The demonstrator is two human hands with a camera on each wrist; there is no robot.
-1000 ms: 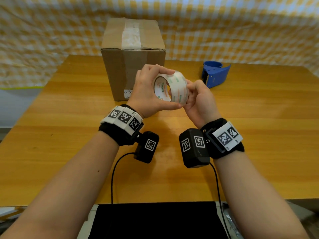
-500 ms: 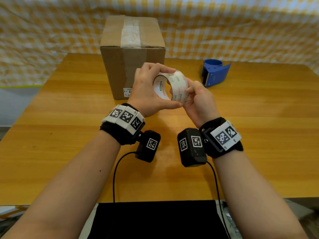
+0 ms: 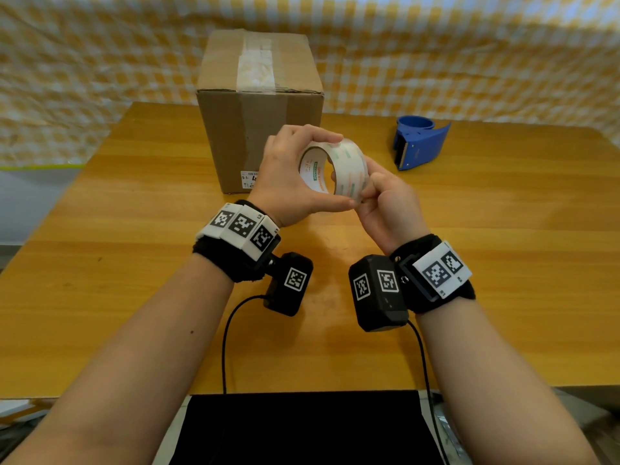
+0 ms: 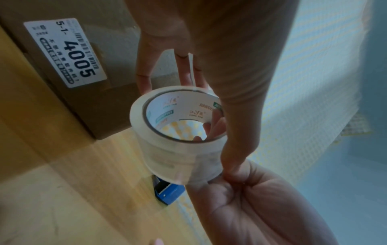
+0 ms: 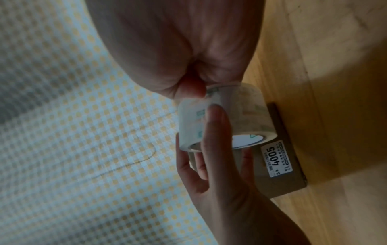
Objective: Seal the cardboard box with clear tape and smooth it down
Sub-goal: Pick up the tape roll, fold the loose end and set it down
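A roll of clear tape (image 3: 347,169) (image 4: 178,149) (image 5: 240,119) is held in the air above the wooden table, in front of the cardboard box (image 3: 258,112) (image 4: 69,79) (image 5: 278,174). My left hand (image 3: 292,179) grips the roll from the left, fingers over the top and thumb under it. My right hand (image 3: 382,199) (image 4: 261,199) (image 5: 188,66) pinches the roll's outer surface at its lower right edge. The box stands shut at the back of the table, with a strip of old tape along its top seam and a white label reading 4005 low on its front.
A blue tape dispenser (image 3: 419,142) (image 4: 167,192) lies on the table (image 3: 503,263) to the right of the box. A yellow-and-white checked cloth (image 3: 469,55) hangs behind the table. A black object (image 3: 302,427) sits at the near table edge, below my wrists.
The roll has turned slightly in my hands and my right fingers have shifted down to its lower right edge. Both hands stay in about the same place.
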